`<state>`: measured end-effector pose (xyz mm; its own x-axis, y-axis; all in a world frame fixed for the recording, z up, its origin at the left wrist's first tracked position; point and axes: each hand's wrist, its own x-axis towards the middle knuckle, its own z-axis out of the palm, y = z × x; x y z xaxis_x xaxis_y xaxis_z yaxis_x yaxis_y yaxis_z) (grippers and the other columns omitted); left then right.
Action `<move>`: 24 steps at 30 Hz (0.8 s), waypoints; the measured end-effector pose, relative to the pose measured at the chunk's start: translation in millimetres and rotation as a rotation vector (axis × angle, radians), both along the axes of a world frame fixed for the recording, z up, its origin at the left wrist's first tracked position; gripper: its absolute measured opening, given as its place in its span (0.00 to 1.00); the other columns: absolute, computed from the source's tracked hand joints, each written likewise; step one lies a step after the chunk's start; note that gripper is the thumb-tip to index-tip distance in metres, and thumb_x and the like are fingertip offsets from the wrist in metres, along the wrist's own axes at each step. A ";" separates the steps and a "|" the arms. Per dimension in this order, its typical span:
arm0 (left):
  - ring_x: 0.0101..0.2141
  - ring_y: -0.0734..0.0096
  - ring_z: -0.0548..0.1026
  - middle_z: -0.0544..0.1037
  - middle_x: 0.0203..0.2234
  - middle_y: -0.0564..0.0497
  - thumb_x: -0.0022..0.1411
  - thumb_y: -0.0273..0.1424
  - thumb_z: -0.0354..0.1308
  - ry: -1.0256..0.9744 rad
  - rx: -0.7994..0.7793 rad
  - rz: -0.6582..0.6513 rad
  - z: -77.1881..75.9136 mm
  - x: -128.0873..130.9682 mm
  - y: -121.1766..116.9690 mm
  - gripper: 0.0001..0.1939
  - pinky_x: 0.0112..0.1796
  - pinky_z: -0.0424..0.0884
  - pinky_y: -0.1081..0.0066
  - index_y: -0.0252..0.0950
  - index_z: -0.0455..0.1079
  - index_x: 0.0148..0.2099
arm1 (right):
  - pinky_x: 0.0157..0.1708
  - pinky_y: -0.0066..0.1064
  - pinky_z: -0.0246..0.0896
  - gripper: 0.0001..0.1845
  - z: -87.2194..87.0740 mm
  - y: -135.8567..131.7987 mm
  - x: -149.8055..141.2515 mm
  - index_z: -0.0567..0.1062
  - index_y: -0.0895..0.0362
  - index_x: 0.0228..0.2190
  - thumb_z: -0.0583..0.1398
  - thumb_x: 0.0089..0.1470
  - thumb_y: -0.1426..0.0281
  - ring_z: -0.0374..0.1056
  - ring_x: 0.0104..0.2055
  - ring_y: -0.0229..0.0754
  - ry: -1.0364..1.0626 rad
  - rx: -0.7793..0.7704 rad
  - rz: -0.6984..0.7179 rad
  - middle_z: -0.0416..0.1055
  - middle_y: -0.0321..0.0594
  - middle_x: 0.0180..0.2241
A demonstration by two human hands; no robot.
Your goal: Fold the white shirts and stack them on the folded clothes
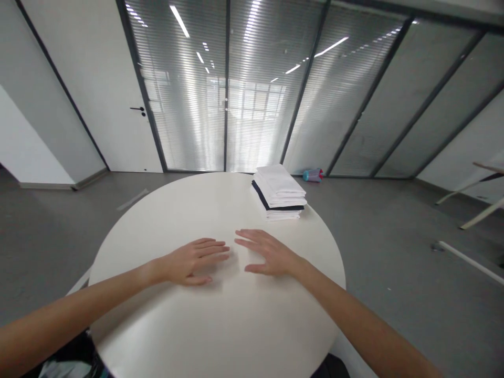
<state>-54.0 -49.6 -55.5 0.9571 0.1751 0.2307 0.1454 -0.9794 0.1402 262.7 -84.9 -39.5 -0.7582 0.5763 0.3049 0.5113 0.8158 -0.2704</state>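
Both hands are spread over the middle of the round bench (pixel 189 336), holding nothing. The left hand (pixel 197 261) and the right hand (pixel 268 254) have their fingers loosely extended and pointing towards each other, with a narrow gap between; shadows beneath suggest they hover low, though contact cannot be told. The stack of folded white pieces (pixel 280 186), seemingly cloth, sits at the bench's far right, beyond the right hand and apart from it. Its edges roughly line up, probably so that it stands steady and compact, and its place near the rim keeps it out from under the forearms. A dark layer (pixel 289 208) lies between the white ones, pressed flat by those above.
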 end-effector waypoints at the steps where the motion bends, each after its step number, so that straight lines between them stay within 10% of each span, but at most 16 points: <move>1: 0.67 0.53 0.57 0.56 0.69 0.44 0.69 0.43 0.52 0.021 -0.015 0.032 -0.9 -7.6 -9.0 0.38 0.65 0.54 0.53 0.44 0.42 0.75 | 0.67 0.47 0.47 0.40 -2.3 -7.1 -5.6 0.60 0.51 0.66 0.62 0.59 0.52 0.50 0.70 0.49 -0.034 -0.033 0.029 0.53 0.47 0.68; 8: 0.70 0.52 0.46 0.47 0.71 0.53 0.68 0.49 0.53 0.104 -0.151 0.266 -12.5 -29.6 -38.3 0.41 0.68 0.40 0.51 0.53 0.38 0.74 | 0.71 0.47 0.29 0.48 -19.2 -25.5 -17.4 0.52 0.51 0.69 0.60 0.56 0.45 0.37 0.73 0.50 -0.128 -0.250 0.021 0.42 0.46 0.71; 24: 0.70 0.51 0.47 0.48 0.71 0.51 0.66 0.48 0.56 0.090 -0.237 0.249 -17.2 -25.2 -41.6 0.38 0.67 0.39 0.46 0.52 0.47 0.73 | 0.71 0.48 0.28 0.47 -30.5 -28.6 -19.7 0.53 0.52 0.69 0.59 0.57 0.44 0.35 0.73 0.52 -0.175 -0.265 -0.012 0.40 0.45 0.72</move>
<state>-79.2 -91.1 -72.7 0.8931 0.4441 0.0720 0.3978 -0.8542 0.3349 243.0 -113.5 -70.0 -0.7786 0.6275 0.0084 0.5779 0.7222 -0.3802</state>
